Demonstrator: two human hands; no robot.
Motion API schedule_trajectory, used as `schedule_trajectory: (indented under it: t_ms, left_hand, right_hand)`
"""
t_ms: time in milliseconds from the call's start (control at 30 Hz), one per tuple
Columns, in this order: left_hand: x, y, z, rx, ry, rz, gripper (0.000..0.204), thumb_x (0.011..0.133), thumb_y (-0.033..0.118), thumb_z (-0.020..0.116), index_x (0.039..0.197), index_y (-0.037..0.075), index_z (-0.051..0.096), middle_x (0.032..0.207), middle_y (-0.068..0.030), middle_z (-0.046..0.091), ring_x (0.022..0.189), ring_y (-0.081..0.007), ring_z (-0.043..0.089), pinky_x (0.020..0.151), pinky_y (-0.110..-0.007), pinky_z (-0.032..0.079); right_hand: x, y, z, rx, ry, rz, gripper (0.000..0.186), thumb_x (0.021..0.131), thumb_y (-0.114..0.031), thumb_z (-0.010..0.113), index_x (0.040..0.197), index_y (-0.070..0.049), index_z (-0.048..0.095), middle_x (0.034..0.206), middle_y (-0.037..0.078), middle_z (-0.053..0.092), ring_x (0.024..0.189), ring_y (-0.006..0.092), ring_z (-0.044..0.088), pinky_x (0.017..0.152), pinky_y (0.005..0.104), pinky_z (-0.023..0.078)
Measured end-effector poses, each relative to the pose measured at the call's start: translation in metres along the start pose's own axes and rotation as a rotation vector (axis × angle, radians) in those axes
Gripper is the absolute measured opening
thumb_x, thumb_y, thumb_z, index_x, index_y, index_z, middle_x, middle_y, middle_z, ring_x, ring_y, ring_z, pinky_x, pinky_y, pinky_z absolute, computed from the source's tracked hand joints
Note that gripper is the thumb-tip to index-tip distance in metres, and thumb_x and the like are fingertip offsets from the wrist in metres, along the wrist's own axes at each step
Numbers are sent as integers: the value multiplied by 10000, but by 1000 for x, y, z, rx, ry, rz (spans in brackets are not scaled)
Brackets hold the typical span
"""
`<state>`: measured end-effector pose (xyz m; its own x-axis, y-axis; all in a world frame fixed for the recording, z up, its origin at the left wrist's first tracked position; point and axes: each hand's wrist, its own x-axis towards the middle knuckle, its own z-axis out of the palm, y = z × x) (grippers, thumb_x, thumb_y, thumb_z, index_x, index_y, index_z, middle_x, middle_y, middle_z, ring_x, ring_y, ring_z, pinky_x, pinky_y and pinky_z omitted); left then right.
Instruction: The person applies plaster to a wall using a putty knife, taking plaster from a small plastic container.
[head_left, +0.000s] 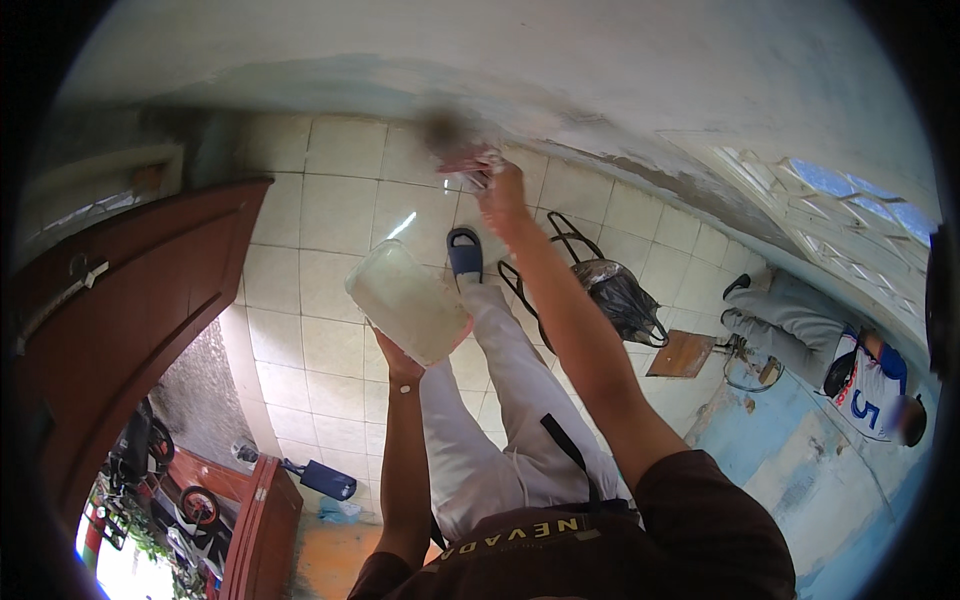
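My left hand (pixel 398 358) is closed on the near edge of a pale translucent plastic tub (pixel 405 300), held tilted above the tiled floor. Cloudy whitish contents seem to cover its bottom; I cannot tell exactly what they are. Stretched out ahead, my right hand (pixel 500 195) is closed around a reddish, whitish-streaked thing (pixel 470 165), close to the foot of the wall (pixel 400 75). Blur hides its kind and whether it touches the wall. A dark smudge lies just beyond it.
A chair with a black bag (pixel 620 300) stands right of my arm, near a brown board (pixel 682 355). Another person (pixel 860 375) is at the far right. A brown door (pixel 150 290) stands on the left, with motorbikes (pixel 195 535) beyond. My blue slipper (pixel 465 253) is on the tiles.
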<state>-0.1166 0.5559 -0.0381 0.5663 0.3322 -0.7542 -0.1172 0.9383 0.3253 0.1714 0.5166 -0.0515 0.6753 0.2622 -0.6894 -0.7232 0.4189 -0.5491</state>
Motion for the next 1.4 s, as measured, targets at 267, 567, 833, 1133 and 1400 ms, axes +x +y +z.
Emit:
schedule_trajectory:
  t_ms: [267,567,833,1133,1400]
  left_hand:
    - [3,-13,-2,-36,-91,-127,634,931,576,347,1375,123,361,1318,-92,470,1190,-283,495,952,-452,459]
    - [-10,-12,55,230,-116,-1,653,933,607,337,1392,142,346,1321,-85,475,1178,-284,509,964,-459,460]
    - [12,-9,28,78,-157,-91,708,928,606,279,1390,72,334,1281,-156,508,1146,-317,545,917,-476,502]
    - [0,7,34,244,-93,-47,652,938,610,316,1400,150,310,1323,-69,460,1208,-260,482,967,-447,459]
    - [-1,6,-11,153,-72,-65,596,948,570,345,1414,203,291,1347,-45,425,1229,-245,457,966,-462,455]
  right_hand:
    - [49,-153,-118,451,87,-188,301,886,-115,455,1038,135,526,941,217,599,796,260,610,681,284,543]
    - [32,-129,-226,517,161,-58,285,919,-188,416,920,62,553,783,143,571,617,207,549,486,253,472]
    - [83,-82,-59,451,265,126,326,938,-185,383,935,42,617,649,61,537,518,162,501,433,261,407]
    - [34,-161,-228,567,-109,-256,327,938,-96,383,1181,77,516,779,69,567,642,151,545,564,261,488]
    - [27,-119,-177,-776,455,-905,116,888,17,476,941,29,578,905,131,631,850,190,628,705,332,565]
